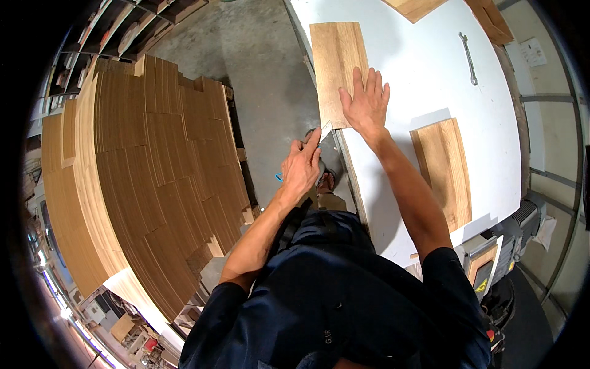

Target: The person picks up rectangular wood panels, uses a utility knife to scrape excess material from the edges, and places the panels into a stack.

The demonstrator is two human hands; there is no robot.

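My left hand [301, 166] is closed round a utility knife [326, 131]; its pale blade shows past my outstretched index finger, and a bit of blue shows below the hand. The blade meets the near left corner of a wood-grain board [337, 61]. That board lies along the left edge of the white table [424, 80], its near corner close to the edge. My right hand [367, 103] lies flat on the board's right side near its near end, fingers spread and pointing away from me. The knife's handle is mostly hidden in my grip.
A second wood-grain board [444, 172] lies on the table beside my right forearm. A wrench [469, 59] rests farther back, and part of another board [415, 6] shows at the far edge. Tall stacks of brown panels [160, 160] stand left. A grey motor [522, 224] sits at the right.
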